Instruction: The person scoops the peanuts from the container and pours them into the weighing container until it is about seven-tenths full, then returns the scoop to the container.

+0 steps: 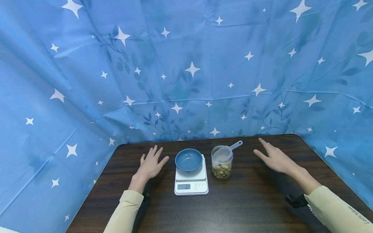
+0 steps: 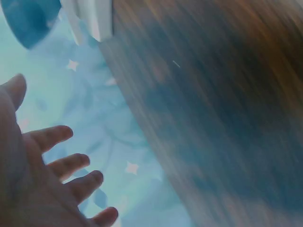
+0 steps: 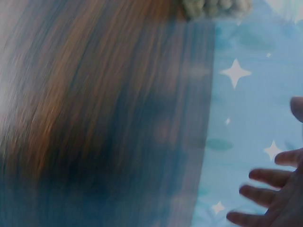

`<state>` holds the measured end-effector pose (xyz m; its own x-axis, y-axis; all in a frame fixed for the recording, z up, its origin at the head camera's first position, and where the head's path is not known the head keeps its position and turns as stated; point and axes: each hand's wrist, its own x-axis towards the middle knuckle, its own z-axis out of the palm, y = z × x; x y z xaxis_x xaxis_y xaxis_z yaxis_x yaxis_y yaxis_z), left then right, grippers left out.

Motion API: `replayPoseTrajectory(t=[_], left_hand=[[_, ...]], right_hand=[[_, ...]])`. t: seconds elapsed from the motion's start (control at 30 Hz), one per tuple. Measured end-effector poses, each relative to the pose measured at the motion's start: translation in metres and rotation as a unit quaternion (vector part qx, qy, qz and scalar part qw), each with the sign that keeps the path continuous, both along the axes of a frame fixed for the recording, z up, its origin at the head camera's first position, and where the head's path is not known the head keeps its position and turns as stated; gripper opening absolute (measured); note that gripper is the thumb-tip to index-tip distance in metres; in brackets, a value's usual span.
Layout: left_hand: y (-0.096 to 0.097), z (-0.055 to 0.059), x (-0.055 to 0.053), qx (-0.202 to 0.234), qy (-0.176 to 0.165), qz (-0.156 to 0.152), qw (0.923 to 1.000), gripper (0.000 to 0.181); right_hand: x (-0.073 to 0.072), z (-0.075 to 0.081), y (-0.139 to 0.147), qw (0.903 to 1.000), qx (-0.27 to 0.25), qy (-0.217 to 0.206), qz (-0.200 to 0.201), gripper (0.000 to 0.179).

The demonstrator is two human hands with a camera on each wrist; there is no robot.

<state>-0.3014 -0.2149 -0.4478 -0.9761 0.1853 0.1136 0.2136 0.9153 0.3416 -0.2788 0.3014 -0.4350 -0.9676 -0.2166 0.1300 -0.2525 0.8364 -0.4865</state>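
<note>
A blue bowl (image 1: 188, 160) sits on a white kitchen scale (image 1: 190, 187) whose display reads zero. Just right of it stands a clear jar (image 1: 222, 170) partly filled with pale nuts (image 1: 221, 171). A translucent scoop (image 1: 224, 152) rests at the jar's mouth, its handle pointing up and right. My left hand (image 1: 151, 164) is held left of the bowl with fingers spread and nothing in it. To the right of the jar, my right hand (image 1: 275, 157) also has its fingers extended and holds nothing. Spread fingers (image 2: 85, 185) show in the left wrist view.
Everything stands on a dark wood table (image 1: 233, 207) with rounded far corners. A blue curtain (image 1: 204, 81) with white stars hangs behind it and along the left side. A black band (image 1: 295, 200) shows at the right wrist, under a cream sleeve (image 1: 329, 207).
</note>
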Motion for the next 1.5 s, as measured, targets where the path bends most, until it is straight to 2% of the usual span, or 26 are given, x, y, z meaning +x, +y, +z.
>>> replayPoseTrajectory(t=[0.1, 0.2, 0.3, 0.43, 0.6, 0.87, 1.17, 1.5], left_hand=[[0.014, 0.006, 0.001, 0.023, 0.029, -0.014, 0.9992, 0.072], [0.031, 0.011, 0.003, 0.049, 0.058, -0.035, 0.9965, 0.067], [0.047, 0.016, 0.007, 0.067, 0.07, -0.063, 0.9934, 0.067], [0.068, 0.019, 0.01, 0.079, 0.072, -0.106, 0.9887, 0.068], [0.093, 0.022, 0.012, 0.076, 0.065, -0.138, 0.9855, 0.071], [0.13, 0.024, 0.017, 0.044, 0.038, -0.156, 0.9861, 0.084], [0.161, 0.026, 0.019, 0.043, 0.026, -0.157, 0.9864, 0.094], [0.178, 0.021, 0.016, 0.069, 0.021, -0.156, 0.985, 0.098]], right_hand=[[0.004, 0.006, -0.01, 0.9985, -0.039, 0.034, 0.018, 0.073], [0.008, 0.011, -0.023, 0.9931, -0.087, 0.067, 0.042, 0.061], [0.012, 0.015, -0.037, 0.9853, -0.13, 0.086, 0.069, 0.056], [0.016, 0.019, -0.053, 0.9791, -0.16, 0.093, 0.083, 0.057], [0.018, 0.02, -0.069, 0.9785, -0.181, 0.078, 0.062, 0.058], [0.02, 0.016, -0.089, 0.9748, -0.215, 0.061, 0.003, 0.057], [0.017, 0.012, -0.104, 0.9627, -0.247, 0.099, -0.048, 0.047], [0.009, 0.007, -0.111, 0.9531, -0.262, 0.139, -0.059, 0.034]])
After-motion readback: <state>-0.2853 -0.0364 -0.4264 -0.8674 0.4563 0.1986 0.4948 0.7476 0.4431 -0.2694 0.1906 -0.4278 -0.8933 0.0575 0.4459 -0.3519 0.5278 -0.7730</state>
